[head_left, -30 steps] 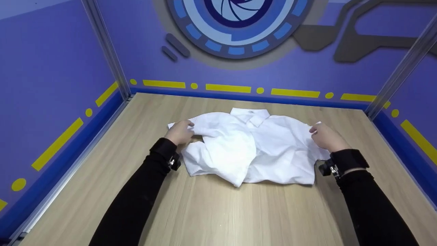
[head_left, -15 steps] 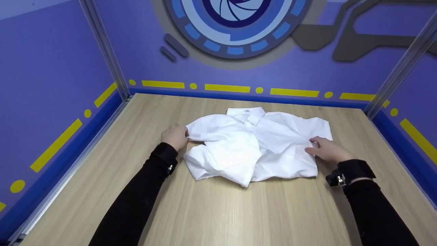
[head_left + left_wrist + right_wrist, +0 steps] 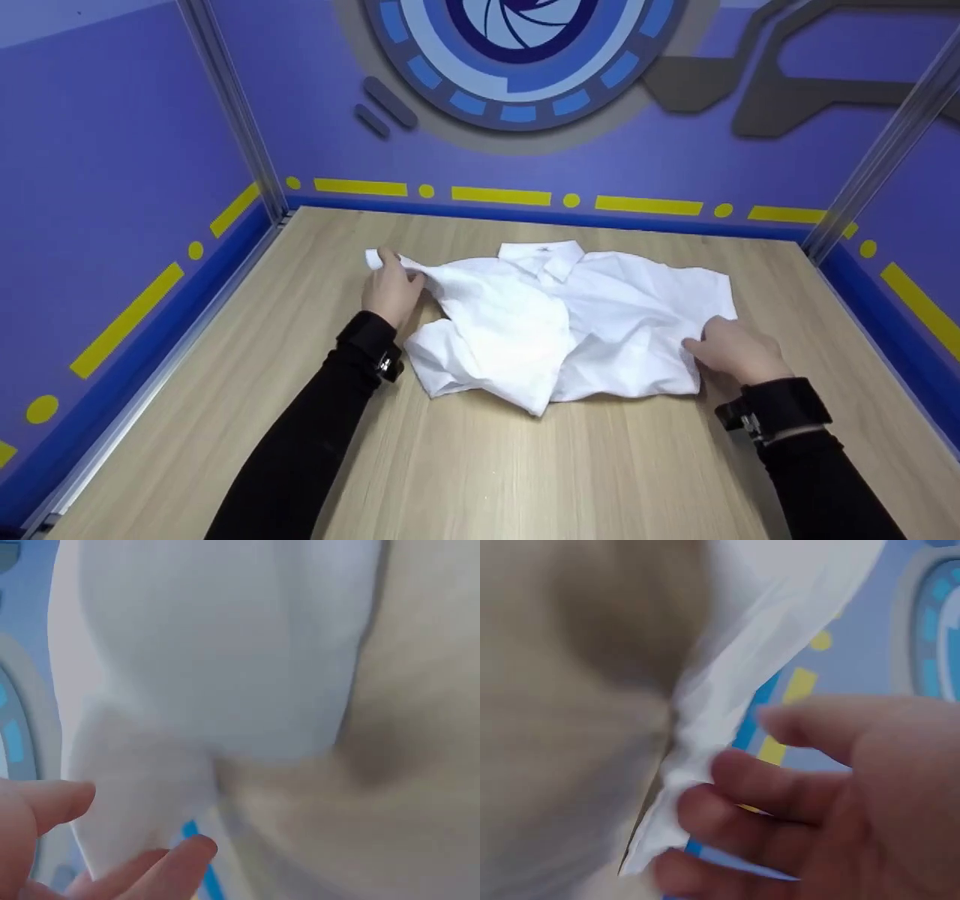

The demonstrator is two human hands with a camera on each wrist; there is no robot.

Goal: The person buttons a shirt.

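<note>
A white collared short-sleeved shirt (image 3: 510, 330) lies crumpled on the table, its collar toward the back wall. At its left sleeve is my left hand (image 3: 391, 289), the sleeve end raised and showing past the fingertips. In the left wrist view the thumb (image 3: 71, 801) and fingers (image 3: 184, 859) stand apart against the white cloth. My right hand (image 3: 739, 350) is at the shirt's right side, just below the other sleeve. Seen from the right wrist, its fingers (image 3: 739, 780) are bent loosely along the cloth edge, the thumb apart; no cloth shows between them.
The shirt rests on a pale wood-grain table (image 3: 465, 480). A purple-blue wall (image 3: 315, 135) with yellow markings and a round printed emblem stands behind it. Metal posts (image 3: 232, 105) mark the corners.
The right hand has come down from the right sleeve end to the shirt's side. The left hand first drew back from the sleeve, then moved up again, raising the sleeve end.
</note>
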